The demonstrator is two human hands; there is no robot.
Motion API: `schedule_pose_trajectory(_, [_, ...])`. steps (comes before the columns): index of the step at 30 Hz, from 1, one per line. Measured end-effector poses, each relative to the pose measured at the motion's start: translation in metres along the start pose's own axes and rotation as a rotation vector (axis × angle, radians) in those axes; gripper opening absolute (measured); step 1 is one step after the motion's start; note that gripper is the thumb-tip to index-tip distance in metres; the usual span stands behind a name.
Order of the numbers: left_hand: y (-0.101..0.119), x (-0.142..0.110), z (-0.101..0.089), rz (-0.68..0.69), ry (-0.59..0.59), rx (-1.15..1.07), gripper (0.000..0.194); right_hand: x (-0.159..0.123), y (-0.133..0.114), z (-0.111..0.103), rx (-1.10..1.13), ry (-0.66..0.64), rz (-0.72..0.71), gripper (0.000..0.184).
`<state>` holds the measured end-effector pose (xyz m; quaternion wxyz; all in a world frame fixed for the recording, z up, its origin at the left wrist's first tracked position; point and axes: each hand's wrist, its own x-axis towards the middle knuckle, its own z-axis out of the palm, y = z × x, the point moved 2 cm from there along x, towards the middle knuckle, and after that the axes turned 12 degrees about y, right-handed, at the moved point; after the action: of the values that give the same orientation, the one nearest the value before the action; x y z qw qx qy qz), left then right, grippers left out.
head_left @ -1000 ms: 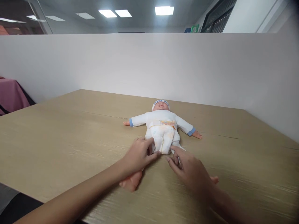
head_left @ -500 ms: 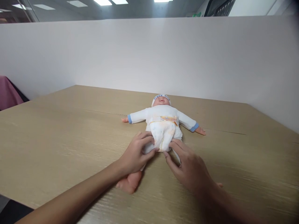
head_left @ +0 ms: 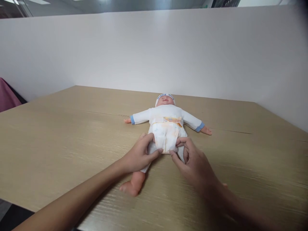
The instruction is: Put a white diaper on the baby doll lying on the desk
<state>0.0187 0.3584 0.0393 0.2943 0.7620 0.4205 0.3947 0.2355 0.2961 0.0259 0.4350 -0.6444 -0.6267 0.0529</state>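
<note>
A baby doll lies on its back, head away from me and arms spread, in a white top with blue cuffs and a lettered cap. Over its belly and crotch sits a white diaper with an orange printed band at the waist. My left hand pinches the diaper's edge at the left leg, thumb near the crotch. At the other leg, my right hand grips the opposite edge between thumb and fingers. One bare doll foot shows below my left hand; my right arm hides most of the other leg.
The doll rests on a wide wood-grain table with thin seams across it. A white partition rises behind the table. Purple fabric is at the far left, beyond the table edge.
The diaper's front looks flatter and wider across the crotch. Both hands stay at its leg edges, with the right fingers slightly shifted. The view has tilted down a little.
</note>
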Motion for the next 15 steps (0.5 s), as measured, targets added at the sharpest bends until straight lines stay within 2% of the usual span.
schedule_pose_trajectory(5, [-0.009, -0.002, -0.002, -0.153, 0.064, -0.176, 0.035, 0.005, 0.012, -0.010, 0.093, 0.050, 0.091, 0.036])
schedule_pose_trajectory(11, [-0.014, -0.007, 0.005, -0.272, 0.186, -0.318, 0.049, 0.010, 0.013, -0.019, 0.130, 0.008, 0.196, 0.037])
schedule_pose_trajectory(15, [-0.009, -0.008, 0.004, -0.327, 0.171, -0.299, 0.045, 0.011, 0.010, -0.021, 0.123, -0.033, 0.242, 0.036])
